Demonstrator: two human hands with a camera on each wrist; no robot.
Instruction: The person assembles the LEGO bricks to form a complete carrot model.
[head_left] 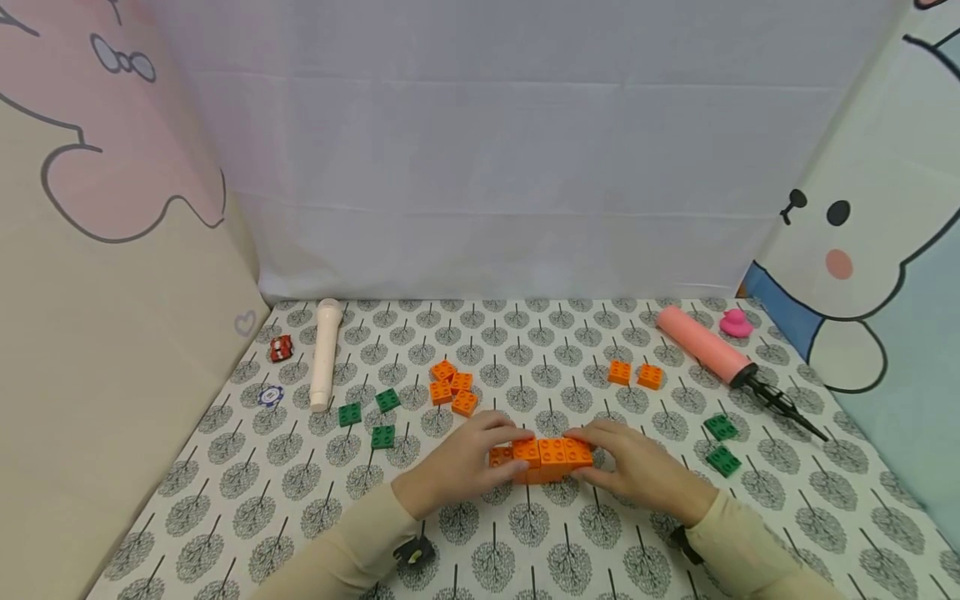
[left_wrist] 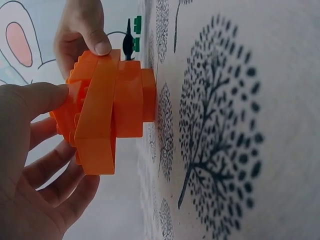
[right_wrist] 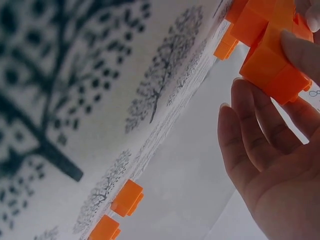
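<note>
Head view, hands [head_left: 471, 457] [head_left: 637, 468] gripping stacked orange bricks [head_left: 551, 458]

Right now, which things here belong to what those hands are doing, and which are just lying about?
Part of the job:
- orange brick build, gripped by the left hand and right hand
- probably the loose orange bricks
- perhaps the green bricks

Apparently just lying about:
- red toy
- blue-and-white disc
- pale stick
- pink cylinder
- pink duck
</note>
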